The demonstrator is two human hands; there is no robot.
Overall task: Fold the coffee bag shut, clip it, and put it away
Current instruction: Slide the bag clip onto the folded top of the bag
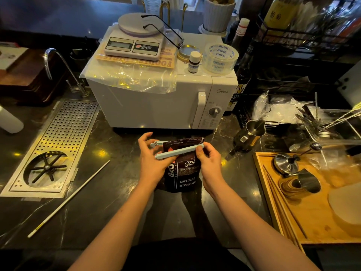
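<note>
Both forearms bare, no sleeves in view. L hand (154, 161) & R hand (210, 163): no rings, watch, gloves. Dark garment (175, 255) at bottom edge, torso.

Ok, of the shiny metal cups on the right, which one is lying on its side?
The metal cup on the wooden tray, its mouth facing left. The spouted metal pitcher on the dark counter near the microwave stands upright.

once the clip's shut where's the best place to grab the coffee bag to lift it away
Judging from its pose, take the coffee bag by its flat sides just below the clip, coming from the right, where the right hand already sits. It stands upright on the counter, and the clipped fold makes a stiff ridge for the grip to catch under.
</note>
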